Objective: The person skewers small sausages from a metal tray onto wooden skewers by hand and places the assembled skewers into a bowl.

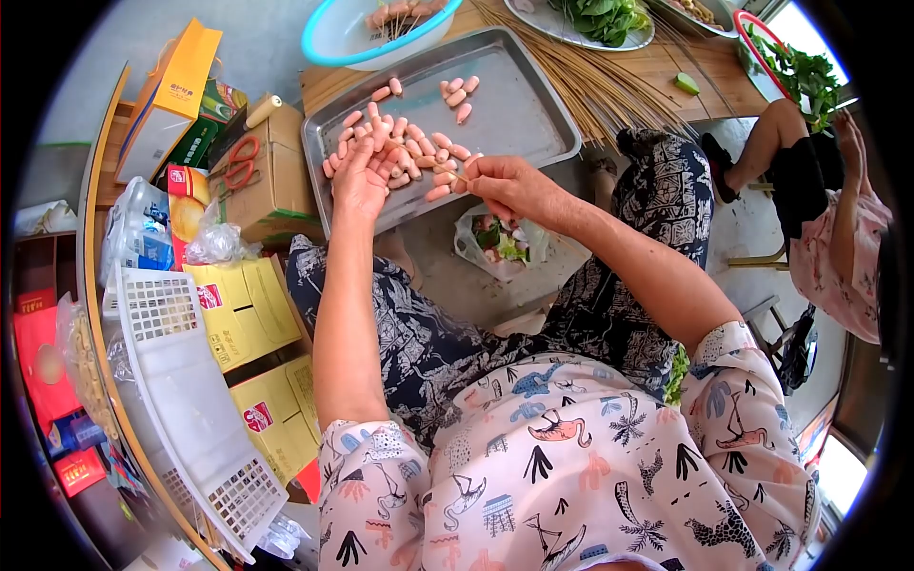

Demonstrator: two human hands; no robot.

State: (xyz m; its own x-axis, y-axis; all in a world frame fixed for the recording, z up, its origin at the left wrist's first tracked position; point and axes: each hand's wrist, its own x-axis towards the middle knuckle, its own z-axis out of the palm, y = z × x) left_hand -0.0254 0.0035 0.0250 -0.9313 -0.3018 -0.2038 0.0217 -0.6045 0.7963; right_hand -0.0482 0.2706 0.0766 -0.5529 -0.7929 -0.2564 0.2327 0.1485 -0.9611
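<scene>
Small pink sausages [409, 136] are heaped in the near left part of a metal tray [562, 128], with a few lying apart further back. My left hand [360, 183] is over the heap, palm turned up, its fingers curled round a small sausage; other sausages partly hide the fingertips. Pinched in my right hand [509, 187], at the tray's near edge, is a thin bamboo skewer [448, 171] that points toward my left hand. Whether its tip is inside a sausage is hard to make out.
Loose bamboo skewers [581, 71] lie right of the tray. A blue-rimmed bowl [319, 43] with skewered sausages stands behind it, and a plate of greens [643, 38] at the back. Below hangs a plastic scrap bag [495, 252]. Boxes [271, 176] crowd the left; another person [828, 228] sits right.
</scene>
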